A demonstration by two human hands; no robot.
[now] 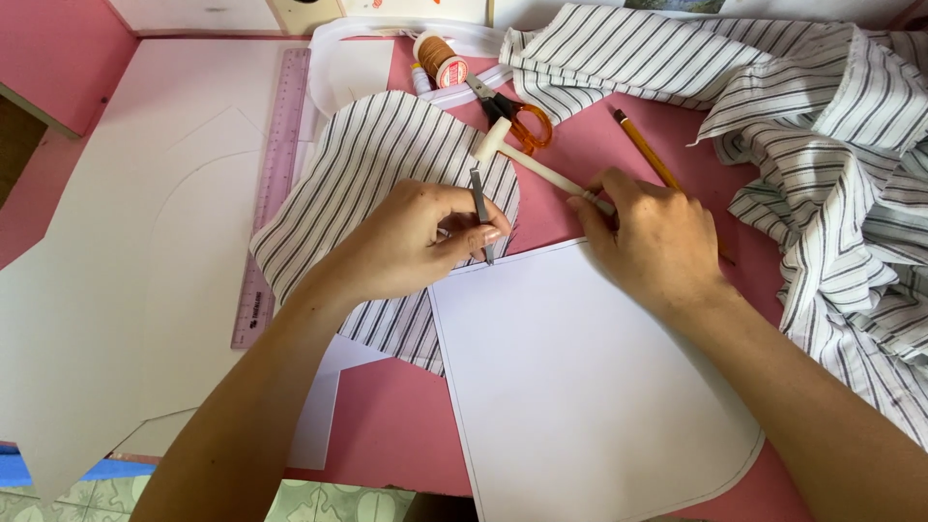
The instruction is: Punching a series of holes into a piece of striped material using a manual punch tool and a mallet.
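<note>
Left hand [411,242] pinches a small metal punch [480,208] between thumb and fingers, held upright, tip down at the far left corner of a white paper pattern [580,387]. That corner overlaps the edge of a striped fabric piece [377,164]. Right hand [657,242] is closed round the handle of a small white mallet [527,164]; the mallet head lies on the desk [590,145] just far of the punch, handle running right into the fist.

Paper pattern sits near centre, rounded at its near right corner, a thin line drawn inside its edge. Striped fabric piece lies left of it, partly under the left hand.

Around: pink ruler [275,184] along the left edge of the fabric piece, large white card sheets [126,251] further left. Far side: orange-handled scissors [517,121], spool of brown thread [440,58], pencil [648,150] to the right of the mallet. Bunched striped cloth [822,126] fills the far right.
</note>
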